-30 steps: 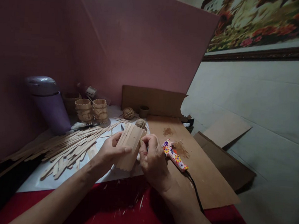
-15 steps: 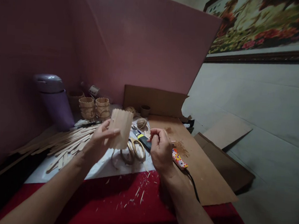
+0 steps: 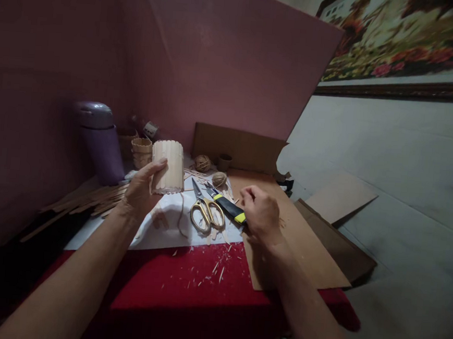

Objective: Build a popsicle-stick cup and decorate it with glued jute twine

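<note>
My left hand (image 3: 142, 186) grips a small holder made of wooden craft sticks (image 3: 171, 168) side by side, thumb against its front. The holder is raised above the white paper. My right hand (image 3: 261, 211) is closed, fingers curled in, over the brown board; what it holds, if anything, is hidden. Just left of it lies a hand tool with a black and yellow handle (image 3: 229, 207). Gold-handled scissors (image 3: 206, 215) lie on the paper between my hands, blades pointing away. A piece of twine (image 3: 181, 215) hangs or lies below the holder.
Loose craft sticks (image 3: 98, 198) are heaped at the left, before a purple bottle (image 3: 106, 149). Another stick cup (image 3: 141, 152) stands behind my left hand. Twine balls (image 3: 219, 179) and a small brown pot (image 3: 224, 162) sit at the back. Wood slivers litter the red cloth (image 3: 197, 282).
My left hand has lifted the stick holder up and left, uncovering the scissors. My right hand has shifted right; the flower-patterned tool with a black cord beside it no longer shows. The view has shifted slightly.
</note>
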Tool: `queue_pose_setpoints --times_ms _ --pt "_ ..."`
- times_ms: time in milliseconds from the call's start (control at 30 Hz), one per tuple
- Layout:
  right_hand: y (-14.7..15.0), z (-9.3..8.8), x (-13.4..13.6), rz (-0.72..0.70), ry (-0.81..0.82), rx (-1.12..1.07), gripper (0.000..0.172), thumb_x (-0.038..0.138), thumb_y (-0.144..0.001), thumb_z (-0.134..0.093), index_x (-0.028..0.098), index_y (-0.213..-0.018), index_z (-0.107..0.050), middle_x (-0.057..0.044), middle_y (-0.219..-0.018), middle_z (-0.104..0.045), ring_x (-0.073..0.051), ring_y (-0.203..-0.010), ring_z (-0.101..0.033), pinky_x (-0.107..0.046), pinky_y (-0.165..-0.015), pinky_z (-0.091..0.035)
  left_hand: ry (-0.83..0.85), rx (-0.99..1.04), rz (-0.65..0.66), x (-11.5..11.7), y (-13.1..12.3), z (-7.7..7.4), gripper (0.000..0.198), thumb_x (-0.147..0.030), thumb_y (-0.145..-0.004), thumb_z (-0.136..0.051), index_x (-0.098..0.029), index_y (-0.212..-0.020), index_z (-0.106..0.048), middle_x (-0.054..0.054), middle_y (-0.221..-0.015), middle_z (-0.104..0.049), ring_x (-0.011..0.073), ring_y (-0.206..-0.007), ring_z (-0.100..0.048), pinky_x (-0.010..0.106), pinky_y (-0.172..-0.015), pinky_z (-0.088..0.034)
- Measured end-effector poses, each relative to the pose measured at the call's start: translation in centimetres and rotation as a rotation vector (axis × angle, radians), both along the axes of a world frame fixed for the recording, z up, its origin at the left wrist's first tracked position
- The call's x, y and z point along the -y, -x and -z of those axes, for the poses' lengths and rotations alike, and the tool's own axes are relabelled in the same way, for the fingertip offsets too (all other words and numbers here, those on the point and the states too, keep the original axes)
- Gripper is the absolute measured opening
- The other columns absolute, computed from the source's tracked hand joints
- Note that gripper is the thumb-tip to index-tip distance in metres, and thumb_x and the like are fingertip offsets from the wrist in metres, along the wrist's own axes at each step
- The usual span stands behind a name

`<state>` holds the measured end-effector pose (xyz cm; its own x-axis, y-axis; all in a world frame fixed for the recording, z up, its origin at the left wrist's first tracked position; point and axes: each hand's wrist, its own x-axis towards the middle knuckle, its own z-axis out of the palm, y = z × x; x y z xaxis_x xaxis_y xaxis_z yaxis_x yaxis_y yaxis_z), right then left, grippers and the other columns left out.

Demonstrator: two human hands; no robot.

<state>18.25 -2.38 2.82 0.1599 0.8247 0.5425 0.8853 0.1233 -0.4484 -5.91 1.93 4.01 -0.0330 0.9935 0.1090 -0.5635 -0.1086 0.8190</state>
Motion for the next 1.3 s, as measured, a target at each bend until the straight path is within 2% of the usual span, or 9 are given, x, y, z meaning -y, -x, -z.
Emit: queue_pose_setpoints --times_ms 67,167,333,467,667,933,1033,1167,1300 --pt "-1.4 -0.6 0.2 0.038 0.011 -0.018 0.023 0.023 -0.089 -0.047 0.018 -0.080 -0.068 -0.007 -0.073 -0.067 -0.019 -0.068 -0.061 -0.029 -0.062 -0.040 0.011 -0.034 0.010 0.2 -0.2 0.1 0.032 -0.031 -0.063 -0.072 -0.017 -0.091 -0.066 0.002 -0.076 -0.065 0.0211 -0.075 -0.063 0.031 -0.062 -0.054" --pt "-4.1 -0.6 0.2 0.056 -0.028 0.087 0.020 0.019 -0.085 -0.048 0.016 -0.089 -0.068 -0.012 -0.102 -0.065 -0.020 -0.081 -0.063 -0.030 -0.070 -0.043 -0.039 -0.101 0.032 0.4 -0.5 0.4 0.035 -0.029 -0.060 -0.075 -0.016 -0.091 -0.065 0.001 -0.077 -0.065 0.0178 -0.071 -0.061 0.026 -0.057 -0.052" --pt "-7.4 0.8 0.9 0.025 0.304 0.329 0.029 0.042 -0.082 -0.058 0.017 -0.087 -0.070 -0.012 -0.091 -0.066 -0.024 -0.084 -0.062 -0.031 -0.068 -0.041 -0.112 -0.168 0.047 0.5 -1.2 1.0 0.049 -0.026 -0.054 -0.082 -0.015 -0.097 -0.061 0.003 -0.087 -0.066 0.0176 -0.075 -0.062 0.029 -0.064 -0.054" --pt "-7.7 1.9 1.3 0.030 0.423 0.412 0.034 0.043 -0.080 -0.059 0.017 -0.098 -0.068 -0.014 -0.097 -0.067 -0.028 -0.089 -0.062 -0.032 -0.067 -0.038 -0.135 -0.187 0.070 0.3 -1.5 1.5 0.056 -0.028 -0.052 -0.084 -0.014 -0.100 -0.060 0.004 -0.087 -0.066 0.0180 -0.075 -0.061 0.031 -0.066 -0.053" --pt "-7.3 2.8 1.0 0.062 0.489 0.332 0.044 0.033 -0.074 -0.061 0.017 -0.115 -0.061 -0.015 -0.111 -0.065 -0.031 -0.098 -0.062 -0.033 -0.070 -0.040 -0.133 -0.201 0.099 0.5 -1.7 1.7 0.058 -0.029 -0.052 -0.084 -0.013 -0.102 -0.059 0.006 -0.089 -0.067 0.0203 -0.077 -0.062 0.034 -0.065 -0.054" --pt "-8.3 4.5 0.4 -0.048 0.404 0.306 0.032 0.033 -0.084 -0.048 0.014 -0.106 -0.062 -0.018 -0.106 -0.065 -0.030 -0.096 -0.061 -0.035 -0.076 -0.041 -0.155 -0.215 0.122 0.4 -1.7 2.2 0.058 -0.026 -0.055 -0.085 -0.015 -0.105 -0.059 0.006 -0.091 -0.068 0.0213 -0.080 -0.063 0.034 -0.069 -0.053" --pt "-8.6 4.9 -0.2 -0.076 0.408 0.260 0.027 0.030 -0.082 -0.049 0.013 -0.097 -0.064 -0.017 -0.099 -0.066 -0.027 -0.090 -0.061 -0.033 -0.073 -0.040 -0.161 -0.226 0.103 0.1 -1.7 2.3 0.057 -0.025 -0.054 -0.085 -0.016 -0.103 -0.059 0.006 -0.091 -0.068 0.0212 -0.080 -0.063 0.034 -0.069 -0.054" --pt "-8.8 4.5 -0.2 -0.084 0.389 0.190 0.025 0.030 -0.077 -0.052 0.016 -0.092 -0.066 -0.013 -0.090 -0.068 -0.025 -0.083 -0.061 -0.030 -0.067 -0.039 -0.149 -0.229 0.079 0.0 -1.7 2.4 0.058 -0.027 -0.052 -0.086 -0.016 -0.102 -0.058 0.005 -0.090 -0.068 0.0212 -0.078 -0.063 0.034 -0.066 -0.054" --pt "-9.1 3.9 1.1 -0.101 0.325 0.132 0.028 0.031 -0.074 -0.052 0.017 -0.091 -0.068 -0.012 -0.090 -0.067 -0.026 -0.083 -0.061 -0.032 -0.069 -0.041 -0.140 -0.221 0.042 -0.1 -1.7 2.4 0.059 -0.027 -0.049 -0.087 -0.015 -0.100 -0.060 0.004 -0.086 -0.068 0.0197 -0.074 -0.062 0.033 -0.064 -0.054"
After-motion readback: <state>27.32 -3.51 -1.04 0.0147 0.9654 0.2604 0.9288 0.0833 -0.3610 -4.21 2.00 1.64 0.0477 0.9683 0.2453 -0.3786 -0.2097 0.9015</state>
